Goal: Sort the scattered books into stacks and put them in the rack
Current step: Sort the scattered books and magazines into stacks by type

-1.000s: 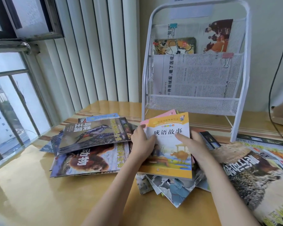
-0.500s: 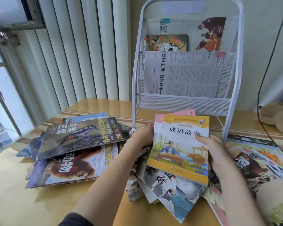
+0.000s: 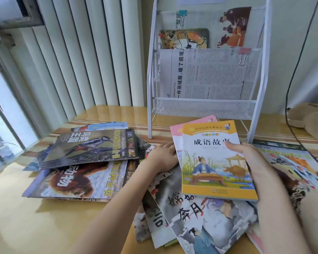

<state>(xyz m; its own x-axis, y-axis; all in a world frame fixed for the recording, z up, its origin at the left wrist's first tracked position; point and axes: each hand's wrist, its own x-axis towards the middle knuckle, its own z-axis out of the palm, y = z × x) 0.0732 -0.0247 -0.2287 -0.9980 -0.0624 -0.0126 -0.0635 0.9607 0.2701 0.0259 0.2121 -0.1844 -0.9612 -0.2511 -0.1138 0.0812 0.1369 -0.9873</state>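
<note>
Below the white rack [image 3: 206, 109], the right hand [image 3: 246, 156] gripped the yellow book [image 3: 217, 162], now shifted rightward over the pink book [image 3: 178, 131], while the left hand [image 3: 163, 158], open, pressed the scattered books [image 3: 200, 217], so stacking looked barely begun.
</note>
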